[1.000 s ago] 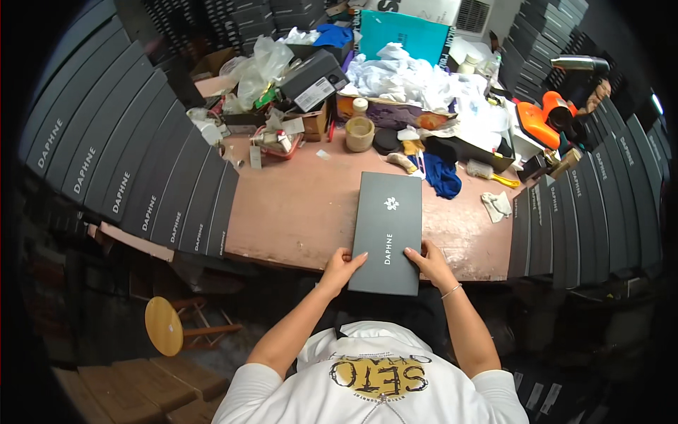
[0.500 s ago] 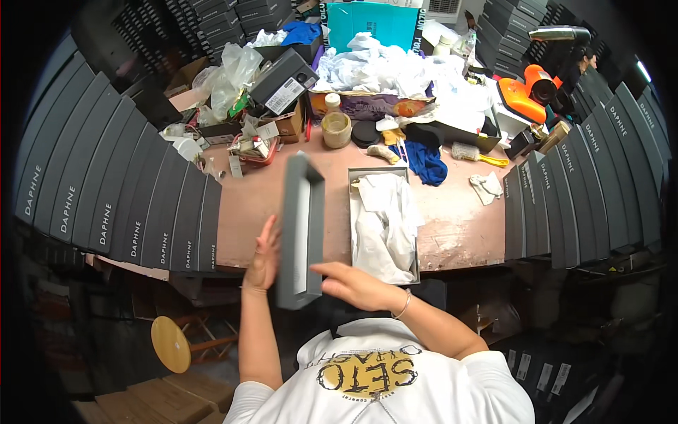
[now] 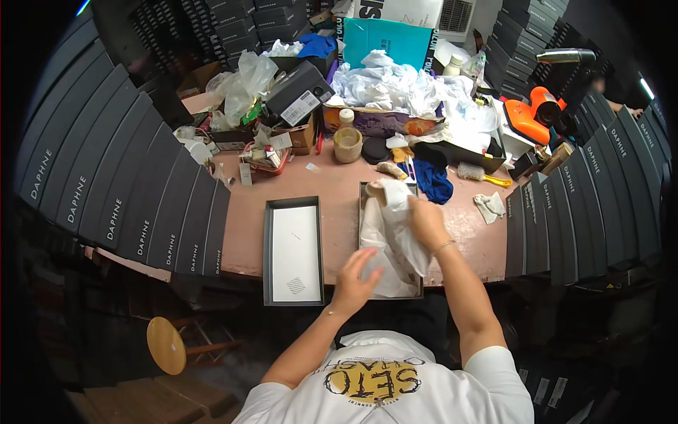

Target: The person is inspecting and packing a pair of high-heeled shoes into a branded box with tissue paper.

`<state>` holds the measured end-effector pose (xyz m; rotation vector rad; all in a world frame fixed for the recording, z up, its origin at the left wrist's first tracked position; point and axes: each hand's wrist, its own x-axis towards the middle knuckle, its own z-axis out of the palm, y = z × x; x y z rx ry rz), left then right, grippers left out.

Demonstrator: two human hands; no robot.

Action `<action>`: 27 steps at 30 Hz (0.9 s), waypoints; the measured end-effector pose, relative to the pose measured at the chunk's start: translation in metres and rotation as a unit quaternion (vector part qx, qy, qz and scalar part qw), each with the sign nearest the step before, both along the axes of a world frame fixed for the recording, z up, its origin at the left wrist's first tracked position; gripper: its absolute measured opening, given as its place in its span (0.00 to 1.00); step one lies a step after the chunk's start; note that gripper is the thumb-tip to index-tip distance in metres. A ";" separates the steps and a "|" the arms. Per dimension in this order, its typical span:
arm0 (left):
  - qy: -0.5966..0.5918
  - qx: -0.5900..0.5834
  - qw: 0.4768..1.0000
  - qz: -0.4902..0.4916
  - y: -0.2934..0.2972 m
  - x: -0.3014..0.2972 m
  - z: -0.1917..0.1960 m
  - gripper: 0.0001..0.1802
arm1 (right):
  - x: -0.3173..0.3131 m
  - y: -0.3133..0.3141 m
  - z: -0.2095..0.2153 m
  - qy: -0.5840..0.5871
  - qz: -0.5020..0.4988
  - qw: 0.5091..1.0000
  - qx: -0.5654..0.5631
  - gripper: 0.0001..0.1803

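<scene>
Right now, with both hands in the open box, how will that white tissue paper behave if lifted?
The white tissue paper is crumpled and draped in folds, so probably floppy and very light. It looks thin, so it may tear where the right hand pinches it.

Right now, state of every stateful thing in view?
Box lid: off, lying inside-up on the table, left of the box.
Box: open, white tissue paper inside.
Left hand: open, on the tissue paper.
Right hand: gripping the tissue paper.
Jar: upright, capped.
</scene>
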<state>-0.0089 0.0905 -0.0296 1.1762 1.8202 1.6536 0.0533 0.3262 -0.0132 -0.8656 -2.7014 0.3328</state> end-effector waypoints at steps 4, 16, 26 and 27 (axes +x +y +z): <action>-0.355 0.006 0.934 0.025 -0.011 0.023 0.023 0.34 | 0.024 -0.024 0.066 0.224 0.032 0.967 -0.119 0.08; -0.512 0.057 0.854 -0.066 -0.065 -0.015 -0.013 0.30 | 0.038 -0.107 0.055 0.193 0.086 0.862 -0.460 0.15; -0.337 -0.060 0.938 -0.046 -0.118 -0.073 0.006 0.28 | 0.069 -0.072 0.087 0.276 0.212 0.821 -0.452 0.53; -0.260 -0.141 0.953 -0.071 -0.107 -0.073 0.026 0.25 | 0.062 -0.072 0.106 0.273 0.223 0.758 -0.548 0.58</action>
